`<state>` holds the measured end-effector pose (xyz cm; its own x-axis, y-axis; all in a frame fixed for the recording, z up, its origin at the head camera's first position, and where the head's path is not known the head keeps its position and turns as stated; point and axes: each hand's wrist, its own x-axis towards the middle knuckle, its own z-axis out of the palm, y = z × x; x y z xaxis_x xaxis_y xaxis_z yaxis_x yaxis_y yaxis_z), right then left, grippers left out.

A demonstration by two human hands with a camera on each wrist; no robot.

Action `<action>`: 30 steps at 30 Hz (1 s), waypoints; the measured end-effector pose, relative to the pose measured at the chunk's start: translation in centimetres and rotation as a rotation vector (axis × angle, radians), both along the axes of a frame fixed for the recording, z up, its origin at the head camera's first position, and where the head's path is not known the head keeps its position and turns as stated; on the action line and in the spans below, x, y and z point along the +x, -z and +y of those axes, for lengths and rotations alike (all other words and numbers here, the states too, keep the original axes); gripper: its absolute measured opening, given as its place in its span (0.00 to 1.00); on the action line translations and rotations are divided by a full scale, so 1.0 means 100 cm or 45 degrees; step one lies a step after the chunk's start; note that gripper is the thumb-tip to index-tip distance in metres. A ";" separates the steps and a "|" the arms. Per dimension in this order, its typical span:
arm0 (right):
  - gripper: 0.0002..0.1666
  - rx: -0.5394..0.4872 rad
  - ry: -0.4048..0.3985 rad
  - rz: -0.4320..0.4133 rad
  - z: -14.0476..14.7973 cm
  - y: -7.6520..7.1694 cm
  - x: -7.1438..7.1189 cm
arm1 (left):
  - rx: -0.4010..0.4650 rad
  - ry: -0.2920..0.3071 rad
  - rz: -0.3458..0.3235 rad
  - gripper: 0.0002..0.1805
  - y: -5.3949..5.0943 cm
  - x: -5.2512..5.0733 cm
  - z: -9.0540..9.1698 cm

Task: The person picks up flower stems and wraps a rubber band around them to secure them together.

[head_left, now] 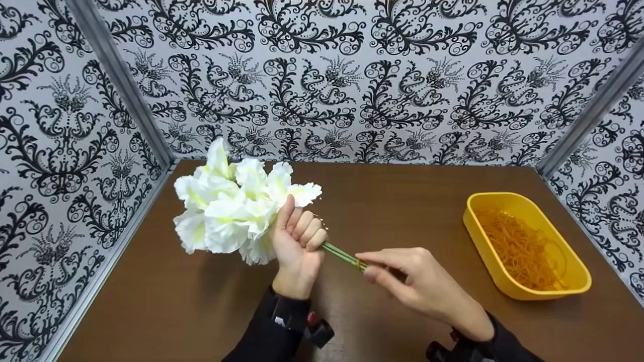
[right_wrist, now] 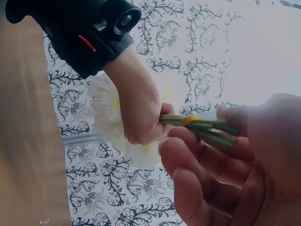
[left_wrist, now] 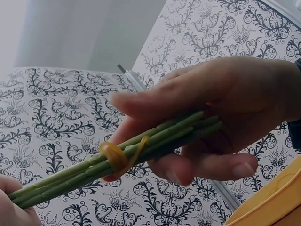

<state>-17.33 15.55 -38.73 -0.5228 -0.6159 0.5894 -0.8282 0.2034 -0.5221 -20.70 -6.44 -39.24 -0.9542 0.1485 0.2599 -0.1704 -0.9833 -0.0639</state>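
Note:
My left hand (head_left: pixel 300 246) grips a bunch of white artificial flowers (head_left: pixel 226 211) by the stems, just below the blossoms. The green stems (left_wrist: pixel 70 181) stick out to the right of that fist. Near their cut ends a yellow rubber band (left_wrist: pixel 115 157) is wound round them, with one loop standing loose. My right hand (head_left: pixel 422 284) holds the stem ends beside the band, thumb on one side and curled fingers on the other. In the right wrist view the stem ends (right_wrist: pixel 218 134) lie between its thumb and fingers.
To the right on the brown table (head_left: pixel 402 201) stands a yellow tub (head_left: pixel 478 241) with many loose rubber bands (head_left: pixel 518 251) in it. Patterned black-and-white panels (head_left: pixel 322 90) with grey metal posts enclose the table at the back and sides.

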 end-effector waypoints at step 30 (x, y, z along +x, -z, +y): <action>0.08 0.351 0.235 0.055 -0.009 0.014 0.001 | -0.388 -0.027 -0.180 0.24 -0.005 -0.003 0.005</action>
<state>-17.27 14.63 -40.14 -0.6183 -0.6527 0.4378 -0.7846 0.4807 -0.3915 -20.97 -5.93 -38.69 -0.9813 0.1785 0.0716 -0.1599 -0.9641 0.2119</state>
